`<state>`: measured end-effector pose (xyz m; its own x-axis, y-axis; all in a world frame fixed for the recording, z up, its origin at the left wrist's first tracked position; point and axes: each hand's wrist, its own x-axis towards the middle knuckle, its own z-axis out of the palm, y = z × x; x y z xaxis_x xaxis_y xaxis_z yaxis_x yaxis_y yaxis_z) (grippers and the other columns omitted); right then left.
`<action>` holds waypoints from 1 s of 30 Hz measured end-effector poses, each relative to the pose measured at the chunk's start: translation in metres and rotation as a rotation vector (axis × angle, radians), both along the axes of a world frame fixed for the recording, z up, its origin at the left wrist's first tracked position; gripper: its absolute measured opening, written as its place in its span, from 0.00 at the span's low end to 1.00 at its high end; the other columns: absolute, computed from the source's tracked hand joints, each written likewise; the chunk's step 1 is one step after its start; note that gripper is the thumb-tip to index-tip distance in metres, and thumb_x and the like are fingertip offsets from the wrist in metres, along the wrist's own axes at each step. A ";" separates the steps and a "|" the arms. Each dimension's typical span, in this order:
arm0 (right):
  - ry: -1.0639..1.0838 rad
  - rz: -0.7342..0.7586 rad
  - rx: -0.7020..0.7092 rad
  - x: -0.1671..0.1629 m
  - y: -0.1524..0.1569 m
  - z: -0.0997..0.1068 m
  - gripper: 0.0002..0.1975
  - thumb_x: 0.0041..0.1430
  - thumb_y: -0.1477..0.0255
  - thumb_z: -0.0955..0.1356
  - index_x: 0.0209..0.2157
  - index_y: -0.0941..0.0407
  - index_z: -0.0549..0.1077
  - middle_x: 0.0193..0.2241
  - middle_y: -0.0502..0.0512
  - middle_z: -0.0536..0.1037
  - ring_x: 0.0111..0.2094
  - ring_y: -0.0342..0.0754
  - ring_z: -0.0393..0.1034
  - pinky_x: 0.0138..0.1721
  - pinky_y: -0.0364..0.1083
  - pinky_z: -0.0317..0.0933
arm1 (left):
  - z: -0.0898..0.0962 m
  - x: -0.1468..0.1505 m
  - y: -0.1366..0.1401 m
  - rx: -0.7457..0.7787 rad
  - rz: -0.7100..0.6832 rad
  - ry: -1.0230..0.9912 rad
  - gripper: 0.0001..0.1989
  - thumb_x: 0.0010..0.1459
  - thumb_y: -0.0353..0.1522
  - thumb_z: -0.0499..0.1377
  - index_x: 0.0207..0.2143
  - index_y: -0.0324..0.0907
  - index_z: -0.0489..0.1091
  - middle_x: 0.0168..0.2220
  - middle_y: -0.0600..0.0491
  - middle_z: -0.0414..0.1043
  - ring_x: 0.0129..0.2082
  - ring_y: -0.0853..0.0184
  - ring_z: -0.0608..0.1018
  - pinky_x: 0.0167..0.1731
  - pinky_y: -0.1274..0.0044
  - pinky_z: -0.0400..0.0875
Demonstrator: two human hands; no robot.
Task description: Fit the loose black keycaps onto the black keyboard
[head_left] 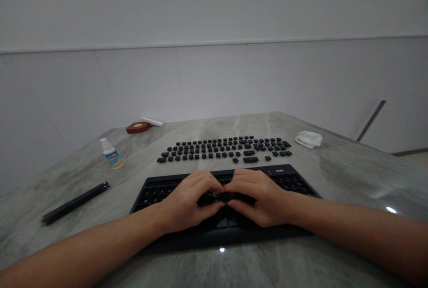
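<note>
A black keyboard [230, 235] lies in front of me, with many of its keycaps off and bare sockets showing. My left hand [190, 196] and my right hand [259, 194] meet over its middle, thumbs and fingertips pinched close together. Between the fingertips is a small black keycap [226, 197], mostly hidden and dark, held just over the keyboard. Behind the keyboard, loose black keycaps [209, 149] are laid out in several rows on the table.
The grey marble-patterned table [267, 263] reaches back to a white wall. At left are a white spray bottle [113, 156] and a long black tool [75, 203]. A brown-red box [137, 128] and a white strip [153, 121] lie at the back; a white cloth [308, 139] lies right.
</note>
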<state>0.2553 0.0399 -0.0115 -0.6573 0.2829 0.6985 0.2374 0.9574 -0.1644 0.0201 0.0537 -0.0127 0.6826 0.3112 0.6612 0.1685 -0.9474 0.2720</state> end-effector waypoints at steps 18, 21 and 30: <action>-0.052 -0.041 0.007 -0.001 -0.001 0.002 0.09 0.64 0.73 0.65 0.39 0.63 0.76 0.26 0.56 0.74 0.28 0.48 0.66 0.30 0.46 0.61 | 0.001 0.002 0.000 0.046 -0.026 -0.043 0.03 0.64 0.26 0.62 0.40 0.38 0.72 0.34 0.49 0.75 0.35 0.66 0.77 0.36 0.75 0.76; -0.056 -0.046 -0.003 -0.001 -0.001 0.001 0.09 0.63 0.75 0.65 0.40 0.64 0.75 0.26 0.56 0.74 0.28 0.48 0.66 0.30 0.46 0.61 | 0.000 0.002 0.001 0.026 -0.014 -0.045 0.04 0.63 0.25 0.61 0.41 0.38 0.72 0.35 0.49 0.75 0.35 0.66 0.77 0.37 0.75 0.76; -0.073 -0.075 0.009 -0.001 0.000 0.000 0.10 0.67 0.70 0.63 0.36 0.60 0.74 0.25 0.55 0.74 0.28 0.47 0.66 0.30 0.46 0.62 | 0.002 0.002 0.001 0.028 -0.030 -0.019 0.03 0.66 0.29 0.60 0.42 0.38 0.72 0.35 0.49 0.74 0.35 0.66 0.77 0.37 0.75 0.76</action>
